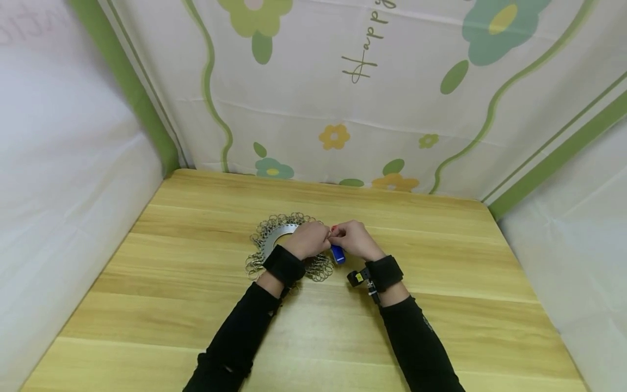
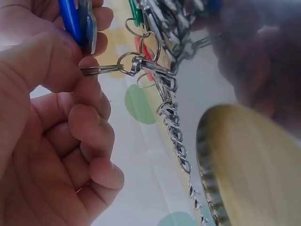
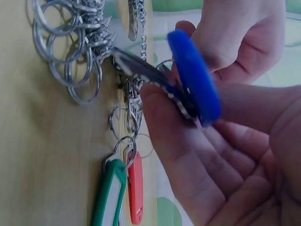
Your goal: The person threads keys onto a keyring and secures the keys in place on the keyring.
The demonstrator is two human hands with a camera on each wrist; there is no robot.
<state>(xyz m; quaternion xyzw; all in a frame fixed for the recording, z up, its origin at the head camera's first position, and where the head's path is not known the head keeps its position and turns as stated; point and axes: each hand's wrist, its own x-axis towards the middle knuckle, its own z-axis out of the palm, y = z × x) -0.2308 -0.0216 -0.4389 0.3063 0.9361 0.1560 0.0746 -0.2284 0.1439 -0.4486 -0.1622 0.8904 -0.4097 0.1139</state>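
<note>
A flat metal ring plate point(image 1: 268, 243) edged with swivel clasps and split rings lies on the wooden table. My left hand point(image 1: 309, 240) reaches over its right side; in the left wrist view its thumb and forefinger pinch a split ring point(image 2: 101, 70) linked to a swivel clasp point(image 2: 138, 66). Close beside it, my right hand point(image 1: 358, 240) pinches a blue key tag point(image 3: 195, 77) with a metal key point(image 3: 141, 66). A green key tag point(image 3: 109, 193) and a red key tag point(image 3: 136, 186) hang from rings near the plate. In the head view, the hands mostly hide the clasp.
The table point(image 1: 161, 305) meets a flower-print curtain point(image 1: 303, 125) at the back, with white fabric point(image 1: 73, 163) along the left and right sides. Wrist cameras on black straps point(image 1: 384, 273) sit at both wrists.
</note>
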